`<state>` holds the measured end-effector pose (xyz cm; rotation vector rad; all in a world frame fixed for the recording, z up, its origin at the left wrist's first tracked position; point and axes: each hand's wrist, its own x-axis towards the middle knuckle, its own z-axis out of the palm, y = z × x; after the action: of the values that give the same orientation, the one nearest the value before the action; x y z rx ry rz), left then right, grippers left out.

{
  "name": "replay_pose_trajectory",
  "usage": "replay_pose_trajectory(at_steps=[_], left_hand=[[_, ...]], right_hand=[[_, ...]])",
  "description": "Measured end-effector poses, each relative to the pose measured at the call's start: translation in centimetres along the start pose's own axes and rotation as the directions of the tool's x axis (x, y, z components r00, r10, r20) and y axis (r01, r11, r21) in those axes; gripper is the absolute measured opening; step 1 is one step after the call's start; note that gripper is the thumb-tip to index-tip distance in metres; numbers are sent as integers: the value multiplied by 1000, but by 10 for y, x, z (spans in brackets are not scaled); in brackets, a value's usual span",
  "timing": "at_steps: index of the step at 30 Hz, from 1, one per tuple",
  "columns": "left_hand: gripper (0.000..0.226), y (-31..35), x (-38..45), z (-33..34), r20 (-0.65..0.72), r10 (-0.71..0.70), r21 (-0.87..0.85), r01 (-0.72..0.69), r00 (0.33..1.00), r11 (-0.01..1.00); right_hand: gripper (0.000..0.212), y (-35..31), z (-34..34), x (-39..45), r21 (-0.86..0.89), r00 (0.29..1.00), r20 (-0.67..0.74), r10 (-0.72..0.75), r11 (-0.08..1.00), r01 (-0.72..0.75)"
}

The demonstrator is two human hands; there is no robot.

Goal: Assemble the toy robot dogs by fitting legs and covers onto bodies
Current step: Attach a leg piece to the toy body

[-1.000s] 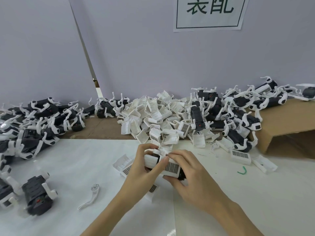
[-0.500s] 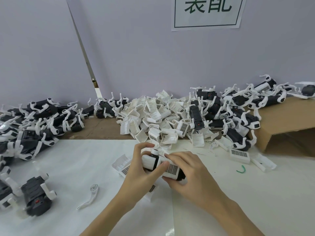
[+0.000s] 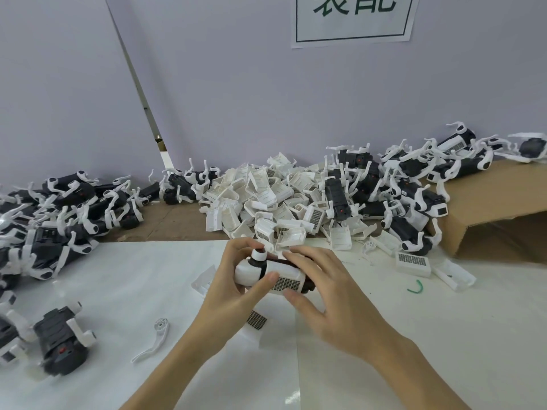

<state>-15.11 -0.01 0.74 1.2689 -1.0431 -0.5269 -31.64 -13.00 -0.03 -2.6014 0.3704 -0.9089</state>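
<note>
Gripping a black plastic toy dog body (image 3: 288,266) fitted with a white ribbed plastic cover (image 3: 284,281), both hands hold it just above the white table sheet (image 3: 118,279) at centre. The left hand (image 3: 233,288) curls round its left end, thumb pressed on the cover's grille and fingers hooked over the top beside a round white joint. The right hand (image 3: 328,294) wraps the right end, fingers lying over the top and thumb beneath. Just behind lies a heap of loose white plastic covers (image 3: 266,199), flanked by 2 piles of black bodies with white legs, one left (image 3: 59,214) and one right (image 3: 414,184). A single loose white curved leg (image 3: 154,340) lies on the sheet, left of the forearms.
</note>
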Motion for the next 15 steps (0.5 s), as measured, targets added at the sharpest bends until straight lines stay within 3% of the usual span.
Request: replay_pose_trajectory(at_steps=[6, 15], left_hand=[[41, 3, 3, -11, 134, 101, 90, -114, 986, 989], [37, 3, 1, -9, 157, 96, 135, -118, 983, 984]], right_hand=[[34, -1, -10, 1, 86, 999, -45, 25, 996, -21], [29, -5, -18, 4, 175, 993, -10, 122, 977, -118]])
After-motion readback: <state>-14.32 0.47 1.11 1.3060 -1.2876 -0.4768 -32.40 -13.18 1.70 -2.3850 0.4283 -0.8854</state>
